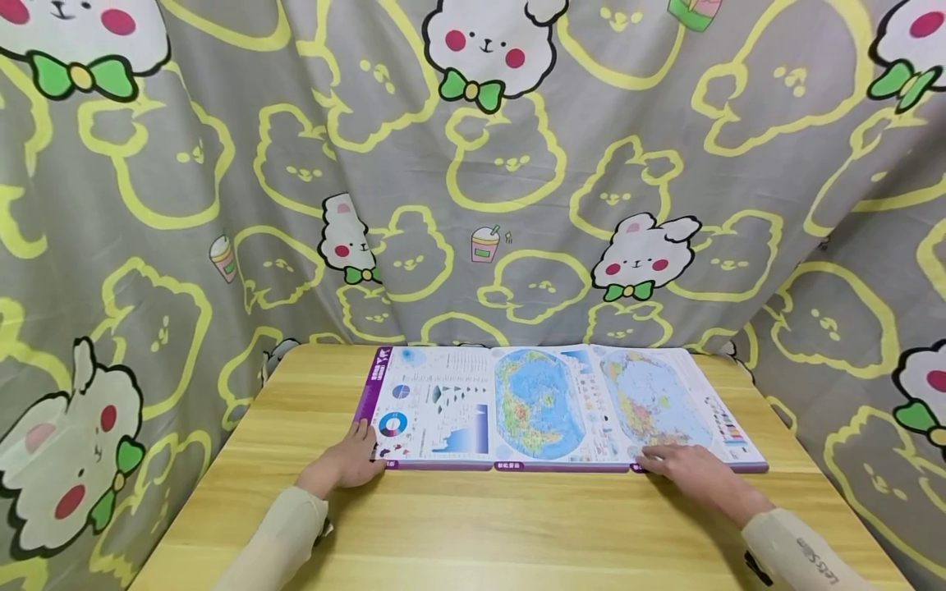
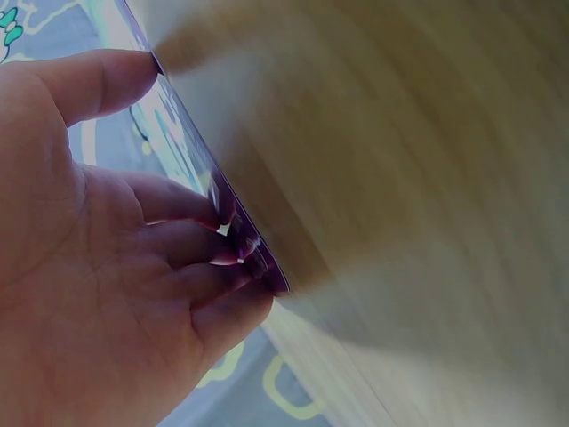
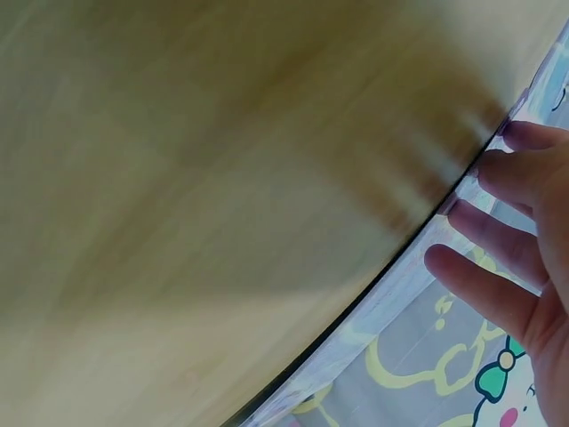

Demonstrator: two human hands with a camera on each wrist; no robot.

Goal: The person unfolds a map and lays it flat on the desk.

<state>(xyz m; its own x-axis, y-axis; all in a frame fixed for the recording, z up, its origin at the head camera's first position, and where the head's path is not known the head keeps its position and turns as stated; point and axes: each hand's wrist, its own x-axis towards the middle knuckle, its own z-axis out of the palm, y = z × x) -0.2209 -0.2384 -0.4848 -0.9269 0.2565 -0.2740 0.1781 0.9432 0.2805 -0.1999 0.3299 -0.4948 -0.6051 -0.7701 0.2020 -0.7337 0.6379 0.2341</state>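
A long printed map sheet (image 1: pixel 537 402) lies flat across the table in three joined panels. Its left panel carries charts and a purple strip; the other two show world maps. My left hand (image 1: pixel 347 461) rests at the sheet's near left corner. In the left wrist view, the fingertips (image 2: pixel 240 298) of that hand touch the purple edge, with the thumb farther along it. My right hand (image 1: pixel 683 469) lies over the near edge of the right panel. Seen from the right wrist, its fingers (image 3: pixel 484 289) are spread and extended along the sheet's edge.
The wooden table (image 1: pixel 473 525) extends in front of the sheet and to both sides. A grey curtain (image 1: pixel 414 164) with rabbit drawings and yellow outlines hangs behind the table and along both its sides.
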